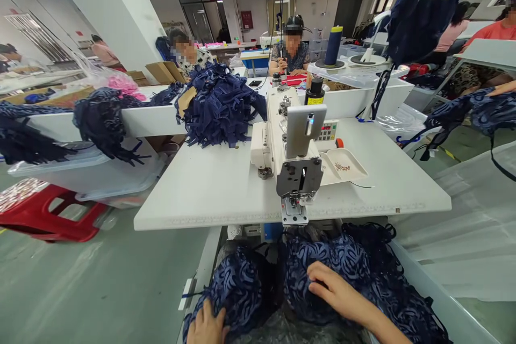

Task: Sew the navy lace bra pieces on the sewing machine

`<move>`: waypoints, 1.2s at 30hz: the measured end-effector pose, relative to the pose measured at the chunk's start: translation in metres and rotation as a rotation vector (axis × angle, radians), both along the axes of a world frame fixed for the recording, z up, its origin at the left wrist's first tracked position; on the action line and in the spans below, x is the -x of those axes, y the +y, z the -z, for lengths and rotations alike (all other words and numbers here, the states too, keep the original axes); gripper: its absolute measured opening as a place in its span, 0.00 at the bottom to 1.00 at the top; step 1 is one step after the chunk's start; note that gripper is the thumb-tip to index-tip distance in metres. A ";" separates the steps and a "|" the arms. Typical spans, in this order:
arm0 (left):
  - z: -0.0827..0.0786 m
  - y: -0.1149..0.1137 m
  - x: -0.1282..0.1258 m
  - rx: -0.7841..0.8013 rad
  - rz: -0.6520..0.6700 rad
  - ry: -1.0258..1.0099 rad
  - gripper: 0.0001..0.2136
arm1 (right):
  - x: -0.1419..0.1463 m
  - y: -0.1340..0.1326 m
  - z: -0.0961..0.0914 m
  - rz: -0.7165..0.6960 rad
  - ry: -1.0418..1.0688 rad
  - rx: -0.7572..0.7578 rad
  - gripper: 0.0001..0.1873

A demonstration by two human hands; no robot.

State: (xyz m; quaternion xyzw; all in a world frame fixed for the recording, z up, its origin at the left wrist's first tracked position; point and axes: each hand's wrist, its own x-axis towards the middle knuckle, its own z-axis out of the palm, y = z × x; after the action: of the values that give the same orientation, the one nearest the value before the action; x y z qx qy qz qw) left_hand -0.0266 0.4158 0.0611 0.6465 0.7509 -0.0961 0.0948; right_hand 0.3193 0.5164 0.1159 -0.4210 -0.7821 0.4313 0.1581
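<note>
Navy bras with a swirling light-blue pattern lie heaped in a bin below the sewing table. On the left cup-shaped bra [237, 282] rests my left hand [207, 325], its fingers spread and partly cut off by the lower frame edge. My right hand [332, 287] lies over another patterned bra [306, 258], fingers bent and thumb apart, with fabric showing in the gap between them. Neither hand visibly pinches the cloth. Right above the heap, the white sewing machine [274, 134] has its needle area and metal plate at the table's front edge.
A pile of navy fabric strips [220, 107] sits on the white table [201, 193]. A cream tray [355, 166] holds small pieces. To the left stands a red stool [76, 220]. Bras [427, 5] hang at upper right. Several people work at other stations.
</note>
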 end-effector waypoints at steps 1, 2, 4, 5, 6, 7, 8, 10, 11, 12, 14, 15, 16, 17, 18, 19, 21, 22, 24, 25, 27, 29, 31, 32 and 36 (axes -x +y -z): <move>-0.021 0.014 -0.015 -0.026 0.051 -0.112 0.16 | -0.003 0.001 -0.017 -0.022 0.085 0.058 0.15; -0.044 0.028 -0.032 -0.074 0.097 -0.272 0.18 | -0.005 0.001 -0.037 -0.051 0.137 0.105 0.16; -0.089 0.058 -0.069 -0.128 0.210 -0.617 0.22 | -0.009 0.001 -0.076 -0.150 0.180 0.134 0.17; -0.110 0.071 -0.087 -0.096 0.252 -0.766 0.22 | -0.010 0.001 -0.094 -0.211 0.186 0.126 0.15; -0.128 0.083 -0.104 -0.031 0.282 -0.871 0.20 | -0.012 0.000 -0.109 -0.260 0.174 0.112 0.14; -0.145 0.093 -0.117 0.047 0.301 -0.923 0.17 | -0.014 -0.001 -0.120 -0.279 0.152 0.103 0.13; -0.159 0.102 -0.127 0.112 0.336 -0.956 0.15 | -0.017 -0.003 -0.126 -0.261 0.125 0.107 0.12; -0.183 0.114 -0.140 0.161 0.392 -1.045 0.17 | -0.025 -0.007 -0.124 -0.119 0.077 0.149 0.13; -0.193 0.119 -0.144 0.161 0.413 -1.105 0.19 | -0.030 -0.010 -0.117 -0.021 0.073 0.182 0.15; -0.201 0.122 -0.147 0.147 0.421 -1.170 0.19 | -0.033 -0.013 -0.108 0.075 0.082 0.222 0.17; -0.214 0.125 -0.154 0.118 0.405 -1.266 0.15 | -0.035 -0.016 -0.090 0.246 0.146 0.298 0.23; -0.219 0.125 -0.158 0.095 0.387 -1.292 0.12 | -0.033 -0.016 -0.083 0.326 0.197 0.325 0.26; -0.222 0.125 -0.162 0.067 0.360 -1.307 0.11 | -0.029 -0.014 -0.081 0.402 0.252 0.346 0.29; -0.223 0.125 -0.167 0.032 0.320 -1.313 0.10 | -0.023 -0.011 -0.082 0.470 0.307 0.351 0.32; -0.222 0.126 -0.171 -0.002 0.271 -1.309 0.10 | -0.016 -0.005 -0.086 0.528 0.363 0.337 0.33; -0.221 0.126 -0.173 -0.037 0.221 -1.293 0.10 | -0.008 0.002 -0.094 0.567 0.422 0.314 0.33; -0.216 0.127 -0.176 -0.094 0.149 -1.224 0.09 | 0.006 0.019 -0.113 0.574 0.541 0.280 0.29; -0.213 0.128 -0.175 -0.117 0.138 -1.177 0.08 | 0.012 0.028 -0.121 0.554 0.600 0.277 0.26; -0.208 0.130 -0.171 -0.189 0.163 -1.067 0.06 | 0.021 0.045 -0.133 0.502 0.692 0.307 0.21; -0.205 0.131 -0.169 -0.254 0.181 -1.006 0.05 | 0.024 0.053 -0.135 0.484 0.717 0.318 0.20; -0.199 0.133 -0.163 -0.421 0.229 -0.859 0.07 | 0.031 0.070 -0.131 0.474 0.737 0.297 0.19; -0.192 0.136 -0.157 -0.576 0.367 -0.668 0.15 | 0.036 0.086 -0.122 0.475 0.722 0.232 0.19; -0.182 0.137 -0.149 -0.665 0.558 -0.437 0.20 | 0.041 0.101 -0.113 0.459 0.684 0.154 0.18; -0.177 0.137 -0.146 -0.687 0.638 -0.326 0.21 | 0.043 0.107 -0.111 0.448 0.657 0.118 0.18; -0.153 0.136 -0.139 -0.738 0.700 -0.077 0.21 | 0.048 0.123 -0.114 0.437 0.455 -0.066 0.14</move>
State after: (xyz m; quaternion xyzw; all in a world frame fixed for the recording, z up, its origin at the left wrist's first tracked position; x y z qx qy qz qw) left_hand 0.1128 0.5515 0.2144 0.8528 0.4693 0.1733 -0.1501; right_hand 0.2715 0.6392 0.2294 -0.4665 -0.6310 0.4448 0.4316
